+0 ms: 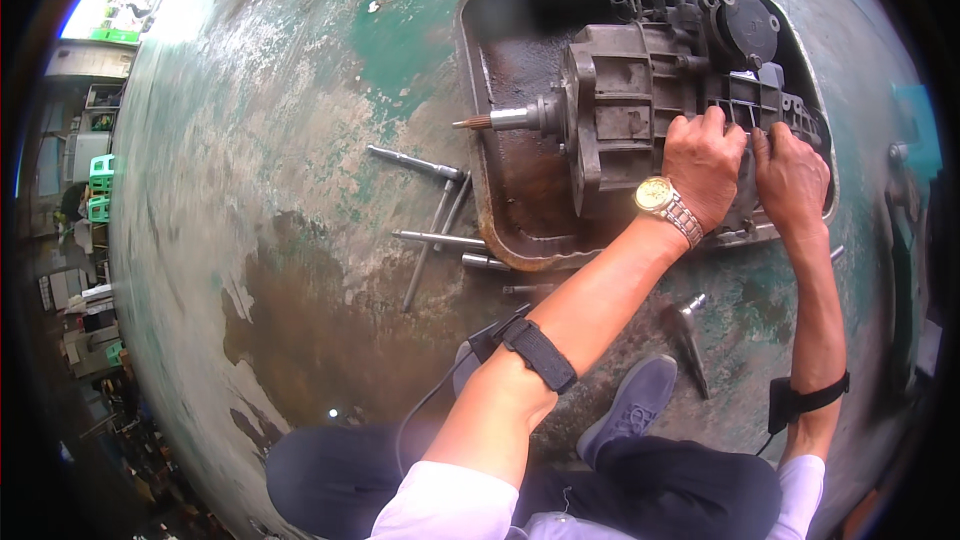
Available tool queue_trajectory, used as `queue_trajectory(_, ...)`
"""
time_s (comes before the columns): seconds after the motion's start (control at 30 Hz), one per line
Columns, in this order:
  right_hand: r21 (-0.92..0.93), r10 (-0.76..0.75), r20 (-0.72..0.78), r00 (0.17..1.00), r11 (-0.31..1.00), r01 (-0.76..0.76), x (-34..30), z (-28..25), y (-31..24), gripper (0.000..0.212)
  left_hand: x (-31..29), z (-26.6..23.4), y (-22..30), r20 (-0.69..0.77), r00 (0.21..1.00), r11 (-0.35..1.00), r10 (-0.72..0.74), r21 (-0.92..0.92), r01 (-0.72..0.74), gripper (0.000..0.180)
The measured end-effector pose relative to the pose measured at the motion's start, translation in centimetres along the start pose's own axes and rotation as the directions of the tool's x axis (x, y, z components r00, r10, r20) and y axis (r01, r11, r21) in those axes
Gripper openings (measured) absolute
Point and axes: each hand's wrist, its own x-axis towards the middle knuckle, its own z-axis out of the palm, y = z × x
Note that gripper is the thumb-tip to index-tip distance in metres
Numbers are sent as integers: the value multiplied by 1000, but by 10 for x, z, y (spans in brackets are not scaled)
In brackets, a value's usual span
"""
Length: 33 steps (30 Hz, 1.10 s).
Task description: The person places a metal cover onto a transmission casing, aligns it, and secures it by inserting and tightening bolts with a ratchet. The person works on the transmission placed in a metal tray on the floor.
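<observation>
A grey metal gearbox (pixel 622 105) lies on its side in a shallow oily tray (pixel 482 175), its splined shaft (pixel 505 120) pointing left over the rim. My left hand (pixel 705 165), with a gold watch (pixel 656 195) at the wrist, is closed against the ribbed casing. Close beside it, my right hand (pixel 793 175) is closed too, thumb and fingers pinched at the same part of the casing. Small bright metal shows between the two hands, but the fingers cover whatever they grip. A round cover (pixel 748 30) sits on the gearbox beyond my hands.
Left of the tray, T-handle wrenches (pixel 415 162) lie crossed on the worn green floor (pixel 300 120). A socket (pixel 485 262) lies by the tray's near edge. Another wrench (pixel 692 340) rests near my shoe (pixel 640 395). Green stools (pixel 101 180) and shelves stand far left.
</observation>
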Motion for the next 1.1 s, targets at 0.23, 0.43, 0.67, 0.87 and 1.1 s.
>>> queue_trajectory(0.23,19,63,32,998,998,-63,1,6,2,45,-4,5,13,-15,996,994,-88,61,89,5)
queue_trajectory(0.43,272,26,-6,1000,962,-24,-36,17,17,36,-7,2,8,26,998,994,-55,94,52,6)
queue_trajectory(0.67,623,166,-18,986,773,-118,-169,47,53,21,-20,4,34,-45,974,971,-224,74,227,36)
queue_trajectory(0.87,529,235,352,906,748,-400,-280,90,48,24,-77,20,85,60,891,893,-449,-2,450,80)
queue_trajectory(1.1,530,210,390,897,745,-405,-298,105,31,26,-87,5,64,70,931,932,-359,-18,361,59)
